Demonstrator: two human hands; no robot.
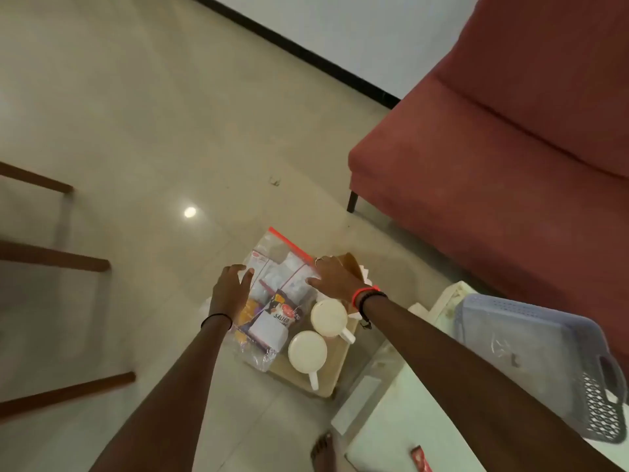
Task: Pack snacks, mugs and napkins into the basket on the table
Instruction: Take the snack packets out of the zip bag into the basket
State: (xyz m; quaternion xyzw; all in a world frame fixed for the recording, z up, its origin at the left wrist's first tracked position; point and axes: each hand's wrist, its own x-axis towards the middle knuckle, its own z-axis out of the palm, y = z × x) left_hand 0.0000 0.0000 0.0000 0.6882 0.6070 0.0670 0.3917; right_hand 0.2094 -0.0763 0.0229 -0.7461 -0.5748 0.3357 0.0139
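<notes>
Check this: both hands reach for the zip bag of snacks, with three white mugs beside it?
Not three: the head view shows two, the far white mug and the near white mug, beside the zip bag of snacks. The left hand and right hand do reach for it.

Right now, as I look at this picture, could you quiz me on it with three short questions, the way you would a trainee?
1. Where does the basket stand?
A. on the floor
B. on the white table
C. on the red sofa

2. True or false: the two white mugs are already inside the basket.

3. Fill in the gap: the left hand and the right hand both touch the clear zip bag full of ____.

Key
1. B
2. False: they stand on the low tray down on the floor.
3. snacks
</notes>
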